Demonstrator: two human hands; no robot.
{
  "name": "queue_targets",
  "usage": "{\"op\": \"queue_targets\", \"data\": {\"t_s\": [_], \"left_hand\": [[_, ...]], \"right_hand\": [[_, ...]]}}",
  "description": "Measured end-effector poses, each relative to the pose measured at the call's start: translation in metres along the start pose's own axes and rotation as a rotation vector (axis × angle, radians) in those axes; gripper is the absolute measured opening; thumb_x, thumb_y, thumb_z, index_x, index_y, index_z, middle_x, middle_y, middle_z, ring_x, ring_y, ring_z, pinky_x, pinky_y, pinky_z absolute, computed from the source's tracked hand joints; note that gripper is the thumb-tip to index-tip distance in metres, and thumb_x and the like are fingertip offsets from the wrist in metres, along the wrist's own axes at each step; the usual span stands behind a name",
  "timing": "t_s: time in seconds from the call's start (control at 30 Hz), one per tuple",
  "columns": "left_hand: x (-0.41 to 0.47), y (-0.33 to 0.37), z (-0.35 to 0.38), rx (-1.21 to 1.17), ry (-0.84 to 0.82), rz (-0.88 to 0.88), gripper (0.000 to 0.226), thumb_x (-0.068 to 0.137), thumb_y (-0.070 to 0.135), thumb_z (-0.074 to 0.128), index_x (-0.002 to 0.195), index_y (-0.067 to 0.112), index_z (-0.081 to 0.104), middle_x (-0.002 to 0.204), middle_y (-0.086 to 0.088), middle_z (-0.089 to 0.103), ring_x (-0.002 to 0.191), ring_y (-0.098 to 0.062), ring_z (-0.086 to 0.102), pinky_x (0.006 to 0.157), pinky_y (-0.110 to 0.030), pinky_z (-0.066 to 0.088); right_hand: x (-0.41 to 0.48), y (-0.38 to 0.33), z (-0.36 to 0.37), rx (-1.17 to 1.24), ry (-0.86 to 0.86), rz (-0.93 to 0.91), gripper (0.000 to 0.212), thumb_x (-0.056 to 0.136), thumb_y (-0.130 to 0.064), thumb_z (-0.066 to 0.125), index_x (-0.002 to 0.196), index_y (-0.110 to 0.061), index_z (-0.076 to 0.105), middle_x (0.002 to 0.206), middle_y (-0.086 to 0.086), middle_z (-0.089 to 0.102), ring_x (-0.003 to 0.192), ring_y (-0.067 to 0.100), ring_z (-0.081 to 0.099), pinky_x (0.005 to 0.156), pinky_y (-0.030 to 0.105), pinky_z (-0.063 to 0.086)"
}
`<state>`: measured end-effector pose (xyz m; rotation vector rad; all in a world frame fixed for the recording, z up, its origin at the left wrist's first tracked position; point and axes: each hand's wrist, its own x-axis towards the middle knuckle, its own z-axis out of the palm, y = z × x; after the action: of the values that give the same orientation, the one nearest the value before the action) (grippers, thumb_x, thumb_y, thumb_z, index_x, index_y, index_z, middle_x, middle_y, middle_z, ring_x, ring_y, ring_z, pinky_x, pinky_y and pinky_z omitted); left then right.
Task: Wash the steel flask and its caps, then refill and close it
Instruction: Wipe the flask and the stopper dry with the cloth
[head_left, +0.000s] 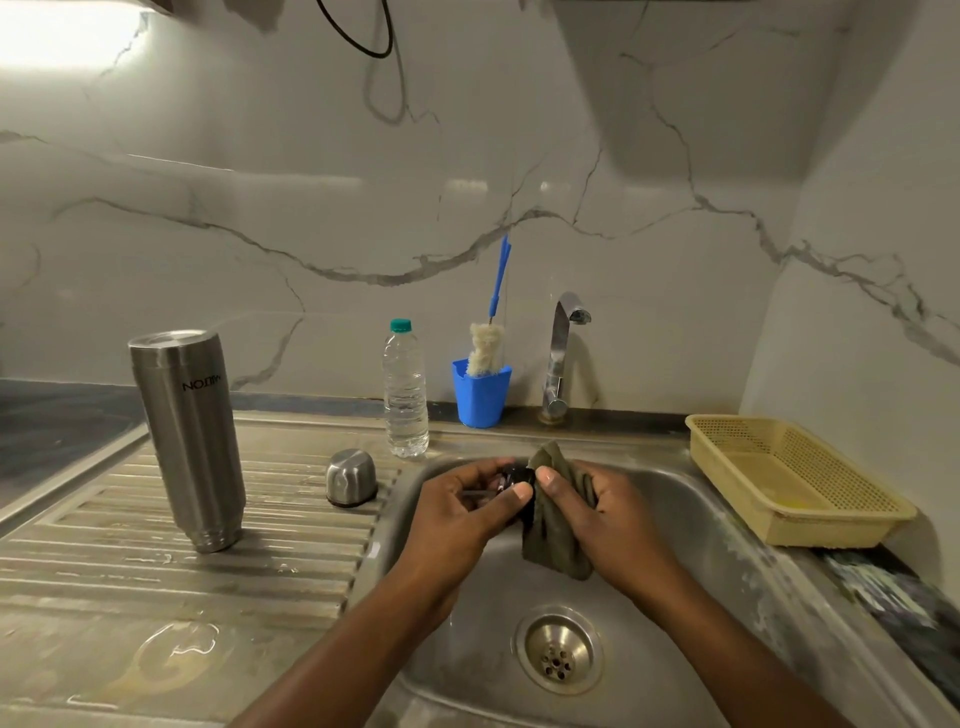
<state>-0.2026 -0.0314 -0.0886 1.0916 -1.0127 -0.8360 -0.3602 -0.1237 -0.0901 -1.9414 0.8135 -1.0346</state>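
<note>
Both hands over the sink (685, 540) bowl. Left hand (467, 499) curled round a small dark cap (511, 475), thumb on its near edge; cap mostly hidden by the fingers, so shape unclear. Right hand (597, 504) grips a grey-green cloth (553, 545), thumb pressing it against the cap; the rest of the cloth hangs below the hand. Judgement: scrubbing the inner cap, early-to-middle of the task. Cap likely light hard plastic, slick when wet; best pinched by the rim so the cloth reaches the threads, and kept low over the bowl in case it slips. Cloth is limp and needs bunching to bite. Left of the grip, on the ribbed drainboard (130, 571): steel cap (351, 477) mouth-down, just beside the left hand; beyond it the steel flask (189, 441), standing upside down, well apart from the hands. Flask looks rigid, smooth, tall and narrow, so tippy; take it round mid-body with the whole hand, since a wet wall will slide. Behind the grip: water bottle (405, 395), blue cup (480, 395) with bottle brush (485, 353), tap (561, 353), no water visibly running. Right of the grip: yellow basket (795, 483).
</note>
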Motion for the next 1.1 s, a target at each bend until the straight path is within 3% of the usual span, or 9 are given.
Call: {"op": "queue_targets", "data": {"t_s": [0.2,0.3,0.43,0.53,0.67,0.73,0.83,0.93,1.1], "left_hand": [[0.000,0.001,-0.001,-0.062,0.024,-0.013,0.028,0.094,0.010,0.075,0.121,0.015,0.075,0.110,-0.003,0.081,0.108,-0.019,0.076,0.093,-0.030,0.062],[-0.001,0.001,0.000,-0.136,0.011,-0.054,0.021,0.095,0.012,0.073,0.115,0.012,0.078,0.110,-0.010,0.080,0.108,-0.023,0.076,0.088,-0.029,0.062],[0.001,0.001,0.000,-0.191,0.029,-0.077,0.024,0.093,0.020,0.071,0.115,0.011,0.078,0.110,-0.011,0.080,0.108,-0.025,0.076,0.090,-0.032,0.062],[0.003,0.001,0.000,-0.293,0.027,-0.106,0.026,0.094,0.019,0.069,0.116,0.006,0.076,0.111,-0.017,0.079,0.110,-0.030,0.076,0.090,-0.033,0.063],[0.005,0.004,-0.001,-0.358,-0.004,-0.066,0.031,0.092,0.009,0.070,0.122,0.003,0.072,0.116,-0.017,0.078,0.112,-0.029,0.075,0.094,-0.033,0.062],[0.006,0.001,-0.002,-0.347,-0.013,-0.046,0.033,0.092,0.000,0.070,0.125,0.004,0.070,0.118,-0.017,0.077,0.114,-0.029,0.074,0.095,-0.035,0.062],[0.006,-0.006,-0.004,-0.182,0.004,0.018,0.044,0.089,0.000,0.077,0.130,0.011,0.069,0.120,-0.011,0.077,0.117,-0.027,0.073,0.100,-0.039,0.059],[0.007,-0.009,-0.006,0.113,0.059,0.152,0.047,0.086,0.006,0.084,0.128,0.021,0.070,0.119,-0.001,0.077,0.114,-0.016,0.073,0.093,-0.030,0.061],[0.010,-0.010,-0.003,0.373,0.155,0.306,0.049,0.081,0.012,0.089,0.123,0.028,0.071,0.120,0.010,0.065,0.113,-0.003,0.067,0.092,-0.018,0.057]], "right_hand": [[-0.005,-0.009,-0.003,-0.035,-0.018,-0.178,0.017,0.103,-0.033,0.061,0.113,-0.029,0.075,0.094,-0.011,0.076,0.090,0.005,0.073,0.076,0.019,0.057],[-0.005,-0.009,-0.006,-0.223,0.027,-0.360,0.026,0.100,-0.023,0.068,0.125,-0.027,0.073,0.108,-0.018,0.076,0.104,-0.001,0.070,0.087,0.015,0.054],[-0.004,-0.004,-0.007,-0.323,0.042,-0.523,0.039,0.094,-0.022,0.076,0.133,-0.021,0.071,0.132,-0.008,0.071,0.125,-0.001,0.063,0.106,0.024,0.051],[-0.004,-0.002,-0.004,-0.329,0.048,-0.578,0.044,0.092,-0.017,0.078,0.135,-0.020,0.069,0.140,-0.006,0.067,0.132,0.001,0.059,0.111,0.023,0.047],[-0.005,-0.006,0.006,-0.160,0.103,-0.441,0.040,0.095,-0.016,0.072,0.134,-0.024,0.069,0.135,-0.013,0.069,0.127,-0.003,0.060,0.106,0.014,0.046],[-0.006,-0.008,0.008,-0.055,0.105,-0.283,0.033,0.099,-0.019,0.069,0.131,-0.026,0.071,0.121,-0.017,0.074,0.116,-0.004,0.066,0.096,0.013,0.050],[-0.004,-0.007,0.009,0.124,0.047,-0.027,0.018,0.102,-0.034,0.062,0.113,-0.029,0.076,0.098,-0.007,0.079,0.096,0.007,0.074,0.086,0.029,0.058],[-0.005,-0.003,0.012,0.238,0.049,0.190,0.024,0.099,-0.042,0.065,0.101,-0.022,0.078,0.090,0.000,0.080,0.088,0.014,0.077,0.084,0.039,0.062],[-0.007,-0.007,0.010,0.217,0.168,0.135,0.006,0.093,-0.026,0.076,0.094,-0.021,0.079,0.083,-0.002,0.080,0.082,0.014,0.077,0.074,0.031,0.062]]}}
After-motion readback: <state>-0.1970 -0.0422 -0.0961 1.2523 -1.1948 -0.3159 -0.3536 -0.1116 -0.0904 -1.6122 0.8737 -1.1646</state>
